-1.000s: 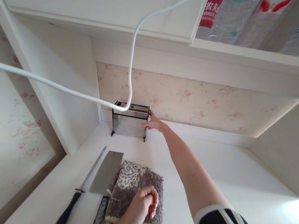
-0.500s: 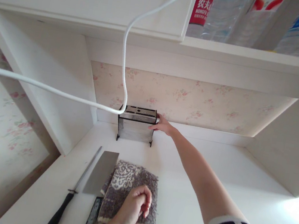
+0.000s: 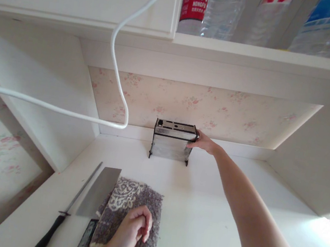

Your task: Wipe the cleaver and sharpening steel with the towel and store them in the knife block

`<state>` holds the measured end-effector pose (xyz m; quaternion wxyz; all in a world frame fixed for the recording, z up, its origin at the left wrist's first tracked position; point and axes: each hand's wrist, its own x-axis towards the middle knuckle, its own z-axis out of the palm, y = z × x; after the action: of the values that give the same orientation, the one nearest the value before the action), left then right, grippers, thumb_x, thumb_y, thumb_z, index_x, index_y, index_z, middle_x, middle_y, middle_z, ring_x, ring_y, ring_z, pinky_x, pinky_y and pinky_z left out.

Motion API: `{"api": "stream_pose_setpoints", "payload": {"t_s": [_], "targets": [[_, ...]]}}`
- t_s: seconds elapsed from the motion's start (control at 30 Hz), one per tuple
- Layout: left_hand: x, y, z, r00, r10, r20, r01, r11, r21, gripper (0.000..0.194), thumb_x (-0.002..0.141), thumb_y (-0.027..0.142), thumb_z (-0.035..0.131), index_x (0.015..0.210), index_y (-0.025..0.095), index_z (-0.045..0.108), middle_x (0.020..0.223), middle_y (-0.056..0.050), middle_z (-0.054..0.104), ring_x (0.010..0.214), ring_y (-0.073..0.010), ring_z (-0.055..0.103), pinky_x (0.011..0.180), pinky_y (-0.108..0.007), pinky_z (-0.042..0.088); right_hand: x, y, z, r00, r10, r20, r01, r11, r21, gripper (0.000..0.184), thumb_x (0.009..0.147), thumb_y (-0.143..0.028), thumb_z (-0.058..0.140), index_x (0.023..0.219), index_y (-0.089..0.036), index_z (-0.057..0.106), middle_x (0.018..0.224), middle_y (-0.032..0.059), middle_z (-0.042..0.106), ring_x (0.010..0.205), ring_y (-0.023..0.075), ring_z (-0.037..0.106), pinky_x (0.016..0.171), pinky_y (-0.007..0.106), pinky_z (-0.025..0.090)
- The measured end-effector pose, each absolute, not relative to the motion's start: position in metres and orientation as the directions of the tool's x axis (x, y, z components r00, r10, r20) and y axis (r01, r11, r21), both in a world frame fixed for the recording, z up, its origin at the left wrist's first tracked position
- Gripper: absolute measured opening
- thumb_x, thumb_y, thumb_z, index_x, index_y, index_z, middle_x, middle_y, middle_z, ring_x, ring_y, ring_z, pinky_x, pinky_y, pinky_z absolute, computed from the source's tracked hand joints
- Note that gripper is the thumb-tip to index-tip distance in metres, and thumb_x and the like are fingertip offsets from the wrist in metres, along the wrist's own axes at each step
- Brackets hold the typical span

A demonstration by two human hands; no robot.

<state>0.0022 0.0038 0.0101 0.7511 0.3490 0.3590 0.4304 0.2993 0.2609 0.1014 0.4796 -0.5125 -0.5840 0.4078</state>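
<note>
A metal knife block (image 3: 170,147) with black end frames and slots in its top stands upright at the back of the white surface. My right hand (image 3: 204,142) grips its right end, thumb in front and fingers behind. My left hand (image 3: 135,225) is closed in a loose fist over a folded grey-brown towel (image 3: 152,205) with a cream pattern; nothing shows in it. Left of the towel lie a cleaver (image 3: 99,190), its black handle partly under the towel's edge, and a sharpening steel (image 3: 51,228) with a black handle.
A white cable (image 3: 119,74) hangs in a loop in front of the cabinet. Overhead, a shelf (image 3: 258,51) holds several plastic bottles (image 3: 225,12). White side panels (image 3: 314,151) and a flowered back wall (image 3: 226,112) bound the nook.
My right hand has shifted the knife block to the right along the back of the surface. My left hand stays closed over the towel. The view has turned slightly right.
</note>
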Motion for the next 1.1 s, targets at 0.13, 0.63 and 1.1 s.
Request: {"api": "stream_pose_setpoints", "payload": {"t_s": [0.13, 0.63, 1.1], "targets": [[0.004, 0.0, 0.007, 0.358, 0.901, -0.244, -0.324, 0.365, 0.873, 0.012, 0.073, 0.016, 0.05, 0.061, 0.016, 0.051, 0.055, 0.003, 0.045, 0.045, -0.0078, 0.04, 0.047, -0.022, 0.029, 0.322, 0.268, 0.103, -0.117, 0.991, 0.066, 0.259, 0.095, -0.961, 0.092, 0.044, -0.012, 0.086, 0.128, -0.019, 0.05, 0.128, 0.0154, 0.057, 0.095, 0.0233, 0.063, 0.073, 0.034, 0.056], [-0.024, -0.023, 0.034, 0.235, 0.97, -0.065, 0.15, 0.03, 0.988, 0.018, 0.079, 0.017, 0.041, 0.067, 0.018, 0.055, 0.059, 0.001, 0.054, 0.059, -0.0125, 0.053, 0.062, -0.024, 0.04, 0.311, 0.179, 0.098, 0.199, 0.979, 0.049, 0.356, -0.026, -0.934, 0.085, 0.073, -0.041, 0.069, 0.144, -0.023, 0.026, 0.13, 0.0163, 0.053, 0.08, 0.0165, 0.064, 0.06, 0.026, 0.053], [-0.167, -0.052, 0.014, -0.209, 0.977, 0.045, 0.785, 0.14, 0.603, 0.029, 0.083, 0.038, 0.041, 0.1, 0.018, 0.054, 0.106, -0.011, 0.065, 0.088, -0.022, 0.065, 0.084, -0.034, 0.046, 0.157, 0.002, 0.04, -0.906, 0.407, 0.111, 0.393, 0.91, -0.129, 0.056, 0.077, -0.011, 0.053, 0.132, -0.02, 0.049, 0.142, 0.0105, 0.045, 0.131, 0.0262, 0.038, 0.107, 0.044, 0.027]]}}
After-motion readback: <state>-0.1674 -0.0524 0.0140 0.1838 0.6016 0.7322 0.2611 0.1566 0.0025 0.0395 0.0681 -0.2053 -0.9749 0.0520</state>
